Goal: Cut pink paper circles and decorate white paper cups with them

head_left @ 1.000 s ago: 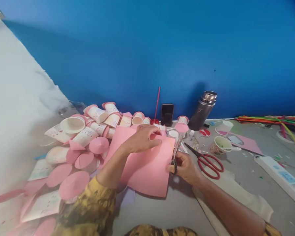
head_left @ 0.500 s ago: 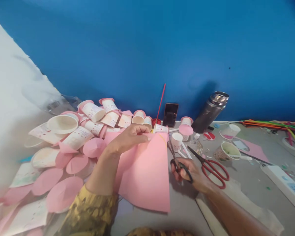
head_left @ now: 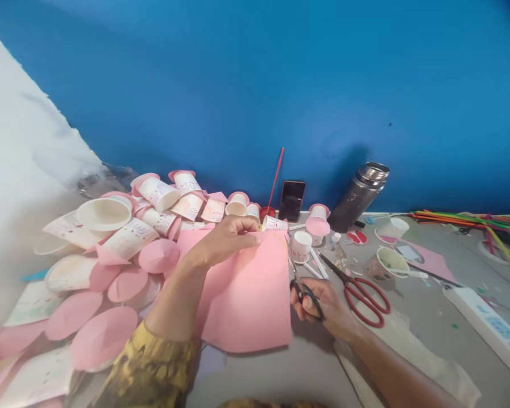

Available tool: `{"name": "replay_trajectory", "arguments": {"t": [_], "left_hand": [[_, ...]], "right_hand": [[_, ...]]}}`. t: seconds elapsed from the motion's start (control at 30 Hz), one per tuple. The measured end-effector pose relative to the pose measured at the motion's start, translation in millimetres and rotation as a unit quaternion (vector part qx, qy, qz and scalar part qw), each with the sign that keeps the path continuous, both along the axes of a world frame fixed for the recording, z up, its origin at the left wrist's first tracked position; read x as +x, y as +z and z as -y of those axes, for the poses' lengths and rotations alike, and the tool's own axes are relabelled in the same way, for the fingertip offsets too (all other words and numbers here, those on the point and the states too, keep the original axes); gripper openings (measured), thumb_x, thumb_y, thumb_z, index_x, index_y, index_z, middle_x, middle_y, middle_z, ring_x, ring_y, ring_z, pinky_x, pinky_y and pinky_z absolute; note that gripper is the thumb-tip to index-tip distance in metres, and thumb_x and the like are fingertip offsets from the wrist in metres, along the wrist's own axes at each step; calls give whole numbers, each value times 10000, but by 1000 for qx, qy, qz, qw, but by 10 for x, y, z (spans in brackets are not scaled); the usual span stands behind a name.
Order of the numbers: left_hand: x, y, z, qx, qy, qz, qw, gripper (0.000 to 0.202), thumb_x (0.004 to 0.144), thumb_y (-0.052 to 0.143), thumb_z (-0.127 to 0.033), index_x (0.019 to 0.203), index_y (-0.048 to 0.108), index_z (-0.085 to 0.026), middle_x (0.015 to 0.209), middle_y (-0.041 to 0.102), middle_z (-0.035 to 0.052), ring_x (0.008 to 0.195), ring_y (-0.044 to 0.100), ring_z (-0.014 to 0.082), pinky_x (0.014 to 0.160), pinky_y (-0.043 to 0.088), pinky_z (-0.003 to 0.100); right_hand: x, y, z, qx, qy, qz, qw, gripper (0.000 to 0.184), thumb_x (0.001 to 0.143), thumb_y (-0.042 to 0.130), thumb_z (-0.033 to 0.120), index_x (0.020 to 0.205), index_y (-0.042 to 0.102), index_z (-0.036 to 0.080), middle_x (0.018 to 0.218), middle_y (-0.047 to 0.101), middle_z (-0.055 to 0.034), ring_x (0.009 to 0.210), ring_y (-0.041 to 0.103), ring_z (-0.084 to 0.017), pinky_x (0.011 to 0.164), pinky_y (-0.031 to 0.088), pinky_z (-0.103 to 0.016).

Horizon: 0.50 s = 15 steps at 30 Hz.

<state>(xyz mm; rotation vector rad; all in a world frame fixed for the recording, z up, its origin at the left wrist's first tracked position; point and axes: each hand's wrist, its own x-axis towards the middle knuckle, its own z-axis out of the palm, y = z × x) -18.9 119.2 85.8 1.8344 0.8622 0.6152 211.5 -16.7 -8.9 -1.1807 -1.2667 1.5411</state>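
Note:
My left hand (head_left: 227,238) grips the top edge of a large sheet of pink paper (head_left: 250,300), thumb in front and fingers curled behind. A faint yellow curved line shows near the sheet's top right corner. In my right hand (head_left: 321,306) is a pair of small black-handled scissors (head_left: 300,286), blades pointing up along the paper's right edge, near that corner. Whether the blades touch the paper I cannot tell. Just right of this hand lies a larger pair of red-handled scissors (head_left: 368,300) on the grey table.
Many paper cups with pink paper pieces (head_left: 127,238) pile up at left. Along the blue wall stand a phone (head_left: 292,201) and a dark metal flask (head_left: 359,195). To the right are a patterned cup (head_left: 386,263), a white power strip (head_left: 487,326) and colored pipe cleaners (head_left: 454,217).
The scissors' blades look closer together, and my right hand has shifted slightly left. The pink sheet's lower edge sits a little higher. My left hand keeps its grip; the view has shifted slightly.

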Motion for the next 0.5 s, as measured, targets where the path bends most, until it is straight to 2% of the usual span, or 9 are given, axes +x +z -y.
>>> {"name": "replay_trajectory", "arguments": {"t": [0.27, 0.5], "left_hand": [[12, 41, 36, 12, 1, -11, 1000, 219, 761, 629, -341, 654, 518, -184, 670, 439, -43, 652, 380, 114, 619, 284, 282], [8, 30, 27, 13, 6, -13, 1000, 221, 761, 629, -329, 647, 508, -183, 659, 419, -49, 647, 368, 110, 614, 271, 277]], "right_hand": [[-8, 10, -7, 1, -5, -4, 1000, 658, 664, 751, 825, 739, 647, 179, 536, 601, -3, 439, 405, -90, 458, 283, -252], [-11, 8, -14, -3, -2, -11, 1000, 672, 656, 757, 823, 739, 642, 166, 530, 592, 6, 440, 409, -81, 451, 321, -240]]}}
